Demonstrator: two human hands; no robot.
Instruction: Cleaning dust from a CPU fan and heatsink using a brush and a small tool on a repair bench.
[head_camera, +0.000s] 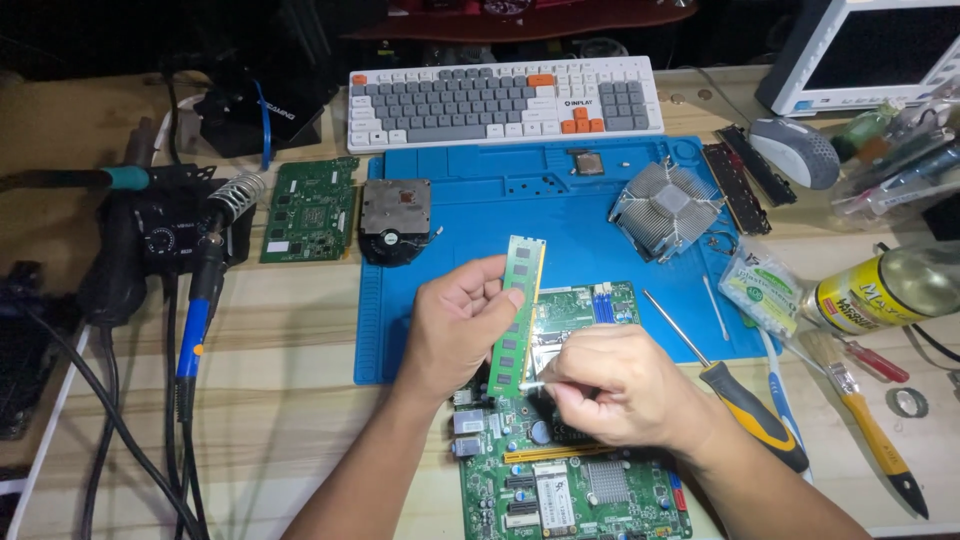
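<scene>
At the far left, a soldering iron (205, 290) with a blue handle stands in its coil holder beside a black station (160, 235), and dark cables run down over the wooden table (290, 330). Next to them lie a small green circuit board (310, 210) and a round black fan unit (395, 220), the latter at the edge of the blue work mat (600, 215).

The left hand (455, 325) comes up from the lower edge, forearm slanted to the right, with the palm turned right. Its thumb and fingers pinch a long green memory module (518, 315), held almost upright and a little tilted, above the near edge of the mat and the top of the green motherboard (570, 490).

The right hand (620, 385) comes in from the lower right, with the fingers curled and pressed together on a thin white swab (535, 383). The tip of the swab touches the lower end of the module.

Further right lie a screwdriver (735, 395) with a black and yellow handle, a metal heatsink (665, 210), a brush (860, 415) and a yellow can (880, 290).
</scene>
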